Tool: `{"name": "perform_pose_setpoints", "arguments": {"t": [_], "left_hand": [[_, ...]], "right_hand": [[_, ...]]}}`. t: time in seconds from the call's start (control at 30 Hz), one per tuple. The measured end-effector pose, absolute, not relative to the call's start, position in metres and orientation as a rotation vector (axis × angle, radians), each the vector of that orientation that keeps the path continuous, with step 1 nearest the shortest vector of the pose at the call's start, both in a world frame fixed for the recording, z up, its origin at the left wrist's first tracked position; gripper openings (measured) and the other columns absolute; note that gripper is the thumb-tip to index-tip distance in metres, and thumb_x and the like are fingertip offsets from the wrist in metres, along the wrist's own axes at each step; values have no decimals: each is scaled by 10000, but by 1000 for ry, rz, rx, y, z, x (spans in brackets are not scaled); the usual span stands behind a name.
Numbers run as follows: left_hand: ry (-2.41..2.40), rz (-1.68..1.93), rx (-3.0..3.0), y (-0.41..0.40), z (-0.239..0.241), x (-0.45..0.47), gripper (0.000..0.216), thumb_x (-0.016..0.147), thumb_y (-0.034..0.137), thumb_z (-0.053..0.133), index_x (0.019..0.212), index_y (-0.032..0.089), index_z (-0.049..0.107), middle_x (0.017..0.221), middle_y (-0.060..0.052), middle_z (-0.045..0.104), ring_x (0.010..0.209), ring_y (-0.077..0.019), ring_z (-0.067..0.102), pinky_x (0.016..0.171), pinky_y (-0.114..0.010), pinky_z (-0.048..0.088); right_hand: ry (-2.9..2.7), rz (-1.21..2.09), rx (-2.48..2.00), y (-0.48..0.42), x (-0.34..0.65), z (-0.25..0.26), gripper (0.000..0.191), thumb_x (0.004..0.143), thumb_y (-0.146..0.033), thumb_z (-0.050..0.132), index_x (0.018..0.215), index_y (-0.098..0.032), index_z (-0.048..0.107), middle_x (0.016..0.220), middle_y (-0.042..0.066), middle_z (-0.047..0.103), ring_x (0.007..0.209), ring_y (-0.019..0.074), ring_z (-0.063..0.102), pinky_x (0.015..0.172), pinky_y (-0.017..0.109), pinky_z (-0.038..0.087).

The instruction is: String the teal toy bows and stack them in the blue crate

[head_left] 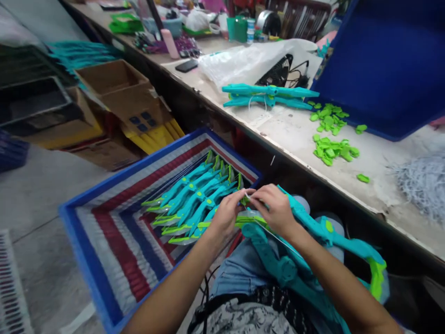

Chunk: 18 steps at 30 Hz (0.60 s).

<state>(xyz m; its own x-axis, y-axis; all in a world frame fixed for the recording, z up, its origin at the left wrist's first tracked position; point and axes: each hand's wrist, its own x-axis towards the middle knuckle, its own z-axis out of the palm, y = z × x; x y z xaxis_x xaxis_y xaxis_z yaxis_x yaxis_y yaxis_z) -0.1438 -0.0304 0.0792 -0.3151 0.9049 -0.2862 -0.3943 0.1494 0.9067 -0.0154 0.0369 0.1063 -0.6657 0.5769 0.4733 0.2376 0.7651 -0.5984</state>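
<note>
My left hand and my right hand meet above my lap, both pinching the green tip of a teal plastic toy bow. A thin white string runs from the tip under my right hand. The bow lies across my lap and its far limb ends in a green tip at the right. More teal bow pieces rest on my thighs. Just left of my hands, a blue crate lined with striped sacking holds a row of finished teal and green bows.
A long workbench runs along the right with two teal bows, scattered green plastic parts, a blue tray, a plastic bag and white shreds. Open cardboard boxes stand on the floor at left.
</note>
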Motion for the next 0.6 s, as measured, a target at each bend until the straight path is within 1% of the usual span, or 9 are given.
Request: {"name": "perform_pose_setpoints", "arguments": {"t": [0.07,0.13,0.2,0.23,0.3,0.37,0.43,0.53,0.6], "left_hand": [[1297,1415,494,-32,82,-149,338,667,462,672,784,146,704,942,-101,702,891,-229,616,746,-312,477],[1457,1394,613,-36,85,-155,259,617,399,725,695,156,684,977,-92,697,910,-224,609,778,-308,469],[1675,1384,827,-42,89,-159,186,634,351,717,633,173,662,970,-78,694,909,-219,604,753,-291,463],[1771,1385,918,-45,91,-160,166,663,341,696,636,181,662,941,-72,695,880,-211,607,713,-280,461],[1879,1426,993,-51,93,-160,146,722,329,655,703,185,673,866,-62,694,788,-184,610,637,-259,450],[1848,1527,929,-52,92,-157,166,763,339,632,788,177,662,832,-53,694,700,-153,606,583,-240,443],[1716,1666,785,-49,90,-153,204,762,367,644,816,171,624,815,-45,689,635,-131,598,512,-221,426],[1494,1789,533,-41,87,-148,285,683,395,710,801,166,589,698,-12,647,558,-118,577,413,-193,377],[1384,1781,408,-36,87,-147,331,622,391,752,799,159,594,646,10,611,540,-111,568,396,-182,371]], "right_hand": [[-2335,652,-569,26,-18,90,258,946,-255,437,848,-211,672,828,76,644,795,195,562,724,345,486],[-2325,676,-560,20,-21,75,271,952,-241,411,886,-201,670,841,84,640,797,198,557,724,349,486],[-2260,737,-577,17,-24,66,241,947,-243,432,896,-203,664,833,75,643,799,195,564,728,346,485],[-2213,773,-601,16,-25,64,212,939,-250,461,884,-207,660,824,66,645,798,192,569,730,341,484],[-2108,843,-664,15,-30,63,157,911,-266,525,829,-213,648,786,46,643,769,181,576,716,327,481],[-2025,907,-712,15,-36,65,140,887,-267,564,777,-211,629,749,30,631,729,168,573,689,308,471],[-1979,963,-731,15,-40,69,144,880,-245,560,752,-205,611,734,21,617,708,156,565,665,289,456],[-1933,1023,-753,17,-44,75,142,882,-223,525,762,-199,596,761,17,601,713,142,557,630,261,440],[-1903,1041,-779,19,-46,78,140,883,-223,509,770,-199,588,777,14,590,716,135,554,614,246,437]]}}
